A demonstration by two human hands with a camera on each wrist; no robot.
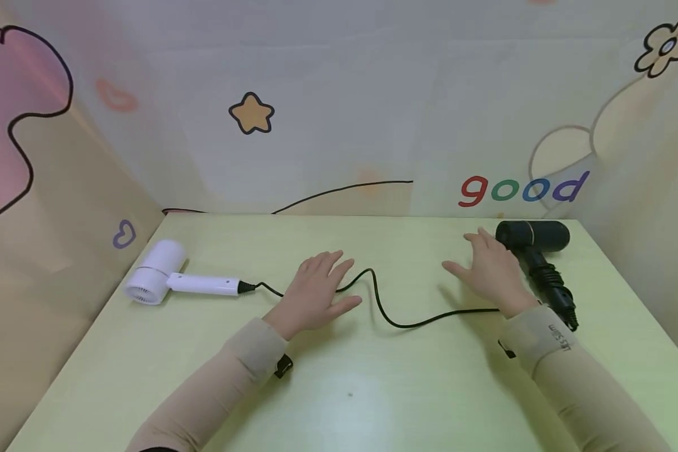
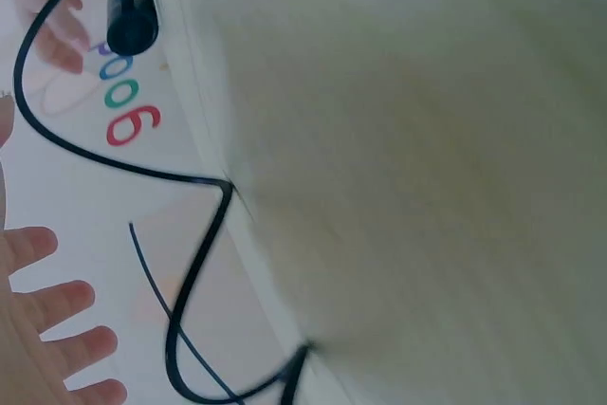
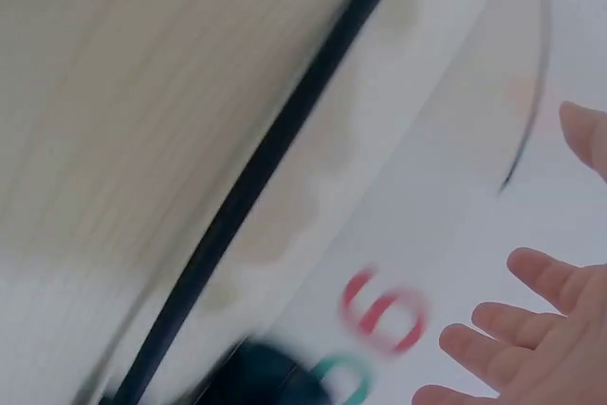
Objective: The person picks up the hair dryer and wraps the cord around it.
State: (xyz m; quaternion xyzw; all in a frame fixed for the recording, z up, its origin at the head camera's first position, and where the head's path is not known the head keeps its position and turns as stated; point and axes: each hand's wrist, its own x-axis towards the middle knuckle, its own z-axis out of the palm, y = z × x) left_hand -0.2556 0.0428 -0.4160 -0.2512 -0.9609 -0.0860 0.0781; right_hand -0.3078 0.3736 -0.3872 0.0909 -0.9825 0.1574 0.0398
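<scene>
A white hair dryer (image 1: 203,284) lies on its side at the left, its handle pointing right. From the handle a black cord (image 1: 409,326) winds across the table and passes behind my right wrist. My left hand (image 1: 313,292) is above the cord with fingers spread, holding nothing; the left wrist view shows its extended fingers (image 2: 66,305) beside the cord. Near the back right, a black hair dryer (image 1: 533,236) lies with coils round its handle. My right hand (image 1: 491,270) is just left of it, fingers extended and thumb apart, with nothing in its grasp.
The pale table (image 1: 350,364) ends at a printed backdrop (image 1: 339,113) along the back. More backdrop stands at both sides. A dark band (image 1: 284,366) shows under the left sleeve, and another dark piece (image 1: 506,349) under the right.
</scene>
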